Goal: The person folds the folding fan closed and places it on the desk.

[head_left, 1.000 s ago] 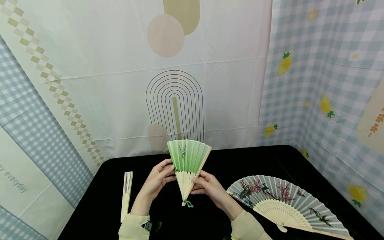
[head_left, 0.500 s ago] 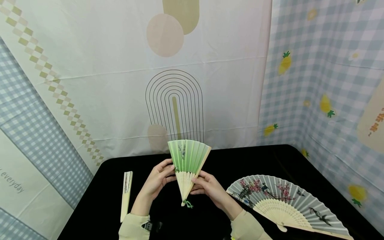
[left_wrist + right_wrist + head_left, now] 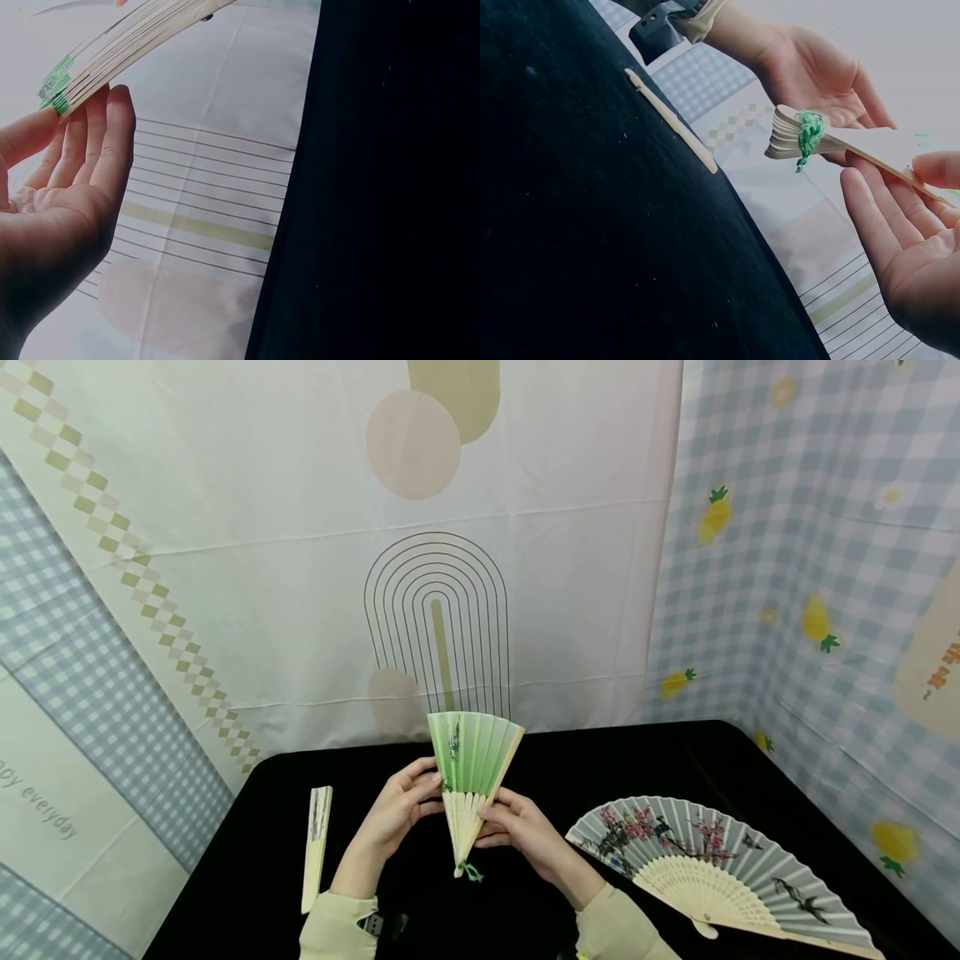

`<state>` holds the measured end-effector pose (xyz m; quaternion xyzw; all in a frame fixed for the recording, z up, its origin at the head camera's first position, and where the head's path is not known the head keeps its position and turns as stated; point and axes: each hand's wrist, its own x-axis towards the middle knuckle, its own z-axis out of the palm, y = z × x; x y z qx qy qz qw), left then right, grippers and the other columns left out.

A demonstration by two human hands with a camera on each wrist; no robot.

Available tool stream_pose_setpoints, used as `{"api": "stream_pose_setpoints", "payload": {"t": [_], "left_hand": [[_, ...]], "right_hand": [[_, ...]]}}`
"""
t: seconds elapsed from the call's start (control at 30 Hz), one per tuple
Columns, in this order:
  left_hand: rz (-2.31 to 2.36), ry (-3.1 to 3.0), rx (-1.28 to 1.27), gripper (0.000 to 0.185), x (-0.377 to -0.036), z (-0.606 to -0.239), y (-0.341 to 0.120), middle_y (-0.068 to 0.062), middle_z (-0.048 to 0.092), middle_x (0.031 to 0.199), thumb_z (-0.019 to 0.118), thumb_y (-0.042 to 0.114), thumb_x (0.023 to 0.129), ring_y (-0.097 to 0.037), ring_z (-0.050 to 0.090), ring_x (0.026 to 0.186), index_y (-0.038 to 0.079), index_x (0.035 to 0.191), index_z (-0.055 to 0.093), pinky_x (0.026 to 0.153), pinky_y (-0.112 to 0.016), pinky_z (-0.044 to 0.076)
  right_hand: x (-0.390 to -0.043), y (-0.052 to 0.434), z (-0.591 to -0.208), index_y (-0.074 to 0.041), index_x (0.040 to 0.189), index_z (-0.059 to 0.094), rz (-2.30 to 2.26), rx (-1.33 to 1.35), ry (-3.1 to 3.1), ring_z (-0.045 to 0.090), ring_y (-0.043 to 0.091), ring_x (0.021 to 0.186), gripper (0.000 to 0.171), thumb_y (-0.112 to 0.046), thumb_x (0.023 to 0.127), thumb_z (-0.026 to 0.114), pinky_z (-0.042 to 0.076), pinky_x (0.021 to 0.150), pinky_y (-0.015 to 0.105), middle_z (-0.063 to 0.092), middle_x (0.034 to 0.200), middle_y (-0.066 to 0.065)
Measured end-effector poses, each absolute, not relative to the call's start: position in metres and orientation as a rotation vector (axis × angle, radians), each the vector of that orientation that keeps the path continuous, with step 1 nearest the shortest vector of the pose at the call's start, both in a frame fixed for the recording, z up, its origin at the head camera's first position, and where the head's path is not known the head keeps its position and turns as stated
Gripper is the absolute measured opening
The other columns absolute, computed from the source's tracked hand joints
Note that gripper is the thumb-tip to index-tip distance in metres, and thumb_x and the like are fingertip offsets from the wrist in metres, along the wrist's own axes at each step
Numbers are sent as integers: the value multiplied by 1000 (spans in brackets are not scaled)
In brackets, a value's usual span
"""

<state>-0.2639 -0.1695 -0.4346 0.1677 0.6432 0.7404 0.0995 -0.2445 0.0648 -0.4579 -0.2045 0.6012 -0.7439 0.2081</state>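
A green folding fan (image 3: 477, 752), partly spread, is held up between both hands over the black table. My left hand (image 3: 401, 806) pinches its left edge, thumb in front and fingers behind, as the left wrist view also shows with the fan's ribs (image 3: 127, 52) seen from the side. On the other edge, my right hand (image 3: 521, 831) pinches the pale outer rib between thumb and fingers. A green tassel (image 3: 811, 135) hangs at the pivot end, which points down toward me. The fan's leaf shows a small dark plant print near its left side.
To the left lies a folded fan (image 3: 317, 852) on the black table (image 3: 465, 927). A wide-open grey fan (image 3: 720, 852) with pink blossoms and a bird rests at the right. Behind the table hangs a white patterned cloth (image 3: 300, 610); a checked cloth (image 3: 750, 568) hangs at right.
The green fan has narrowed a little, its left edge drawing in toward the right. My left hand has shifted slightly right with it; the other fans stay put.
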Motion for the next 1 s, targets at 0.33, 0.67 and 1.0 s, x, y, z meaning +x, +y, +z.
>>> {"api": "stream_pose_setpoints", "payload": {"t": [0.33, 0.67, 1.0], "left_hand": [[2162, 1886, 551, 52, -264, -434, -169, -12, 66, 124, 53, 19, 107, -20, 66, 105, -7, 149, 37, 88, -38, 58], [2134, 1877, 620, 51, -264, -434, -169, -6, 68, 123, 50, 19, 108, -19, 65, 106, -6, 150, 36, 88, -36, 57], [2130, 1894, 585, 49, -263, -435, -168, -9, 66, 124, 51, 19, 107, -19, 66, 105, -6, 148, 39, 87, -37, 57]], "right_hand": [[-244, 65, -459, 2, 150, 42, -2067, -557, 1669, 70, 20, 97, 54, -24, 105, 56, 59, 89, 41, 67, 122, 16], [-244, 61, -460, 5, 145, 46, -2070, -542, 1695, 72, 21, 92, 52, -23, 103, 59, 60, 87, 40, 68, 119, 19], [-245, 61, -462, 5, 145, 45, -2103, -534, 1675, 71, 20, 94, 52, -22, 104, 59, 61, 85, 38, 70, 117, 16]]}}
